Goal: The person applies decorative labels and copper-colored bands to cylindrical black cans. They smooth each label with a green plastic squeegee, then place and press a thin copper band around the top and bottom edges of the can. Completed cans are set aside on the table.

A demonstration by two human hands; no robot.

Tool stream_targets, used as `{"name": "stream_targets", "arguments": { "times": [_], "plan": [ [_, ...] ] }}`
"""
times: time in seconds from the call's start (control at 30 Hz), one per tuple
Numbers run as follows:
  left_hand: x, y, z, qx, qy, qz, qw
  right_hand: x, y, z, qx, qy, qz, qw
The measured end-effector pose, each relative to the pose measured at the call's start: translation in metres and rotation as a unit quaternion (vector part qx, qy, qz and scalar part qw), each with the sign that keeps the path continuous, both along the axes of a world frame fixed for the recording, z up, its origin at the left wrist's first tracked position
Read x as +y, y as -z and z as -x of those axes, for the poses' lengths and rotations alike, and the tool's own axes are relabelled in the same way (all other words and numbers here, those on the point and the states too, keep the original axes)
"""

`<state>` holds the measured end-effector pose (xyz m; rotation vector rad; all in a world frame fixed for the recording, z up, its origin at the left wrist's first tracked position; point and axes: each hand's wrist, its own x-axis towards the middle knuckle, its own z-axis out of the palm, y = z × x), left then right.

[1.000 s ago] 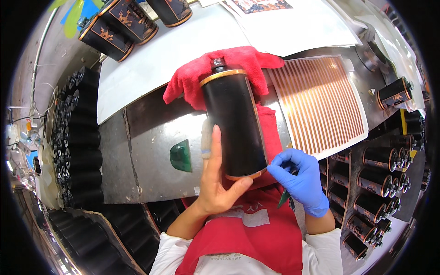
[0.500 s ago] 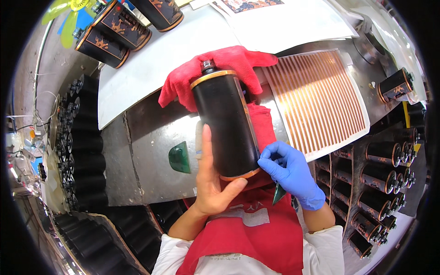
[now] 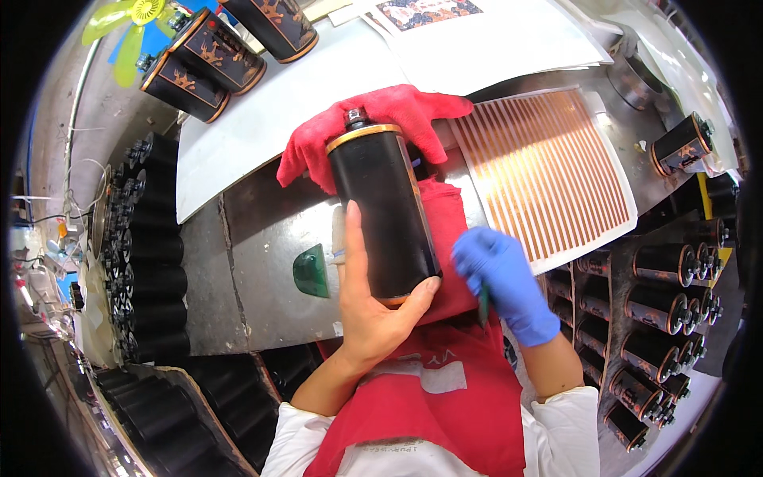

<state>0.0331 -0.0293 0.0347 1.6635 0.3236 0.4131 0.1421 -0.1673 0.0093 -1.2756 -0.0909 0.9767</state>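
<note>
A large black bottle (image 3: 383, 211) with gold bands leans in front of me, its neck resting on a red cloth (image 3: 381, 105). My bare left hand (image 3: 372, 314) is closed round its lower end, fingers along the left side and thumb over the bottom right corner. To the right of the bottle, and apart from it, is my blue-gloved right hand (image 3: 505, 282). Its fingers are curled in, slightly blurred, and a thin green scraper (image 3: 484, 304) sticks out below them. Another piece, green and rounded (image 3: 311, 271), lies on the metal table left of the bottle.
A sheet of copper-coloured strips (image 3: 548, 175) lies at right. Decorated black bottles (image 3: 218, 52) stand at the far left on white board, and one bottle (image 3: 682, 146) at far right. Racks of bottles (image 3: 664, 306) flank the table on both sides. A yellow-green fan (image 3: 145, 11) is behind.
My right hand has come away from the bottle's lower right edge, moving right and slightly up with the scraper. My left thumb has moved from under the base onto the bottom right corner.
</note>
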Motion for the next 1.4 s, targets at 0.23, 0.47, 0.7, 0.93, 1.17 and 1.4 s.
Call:
{"name": "stream_targets", "arguments": {
  "times": [0.23,0.47,0.7,0.93,1.17,1.4],
  "plan": [
    [0.017,0.0,0.016,0.009,0.064,-0.177,0.982,-0.06,0.013,-0.013,0.014,0.176,-0.072,0.982],
    [0.022,0.0,0.009,-0.015,0.046,-0.329,0.943,-0.004,-0.045,0.061,-0.34,0.006,0.08,0.937],
    [0.014,-0.019,-0.001,0.021,0.081,-0.483,0.872,-0.028,-0.016,0.05,-0.325,0.131,0.139,0.926],
    [0.031,-0.001,0.0,0.01,0.103,-0.46,0.882,-0.011,-0.024,0.067,-0.284,0.052,0.098,0.952],
    [0.042,0.04,0.021,-0.039,0.111,-0.275,0.954,-0.014,-0.004,0.06,-0.195,0.056,0.067,0.977],
    [0.056,0.049,0.037,0.091,0.117,-0.479,0.865,-0.024,0.01,0.046,-0.282,0.082,0.155,0.943]
  ]
}}
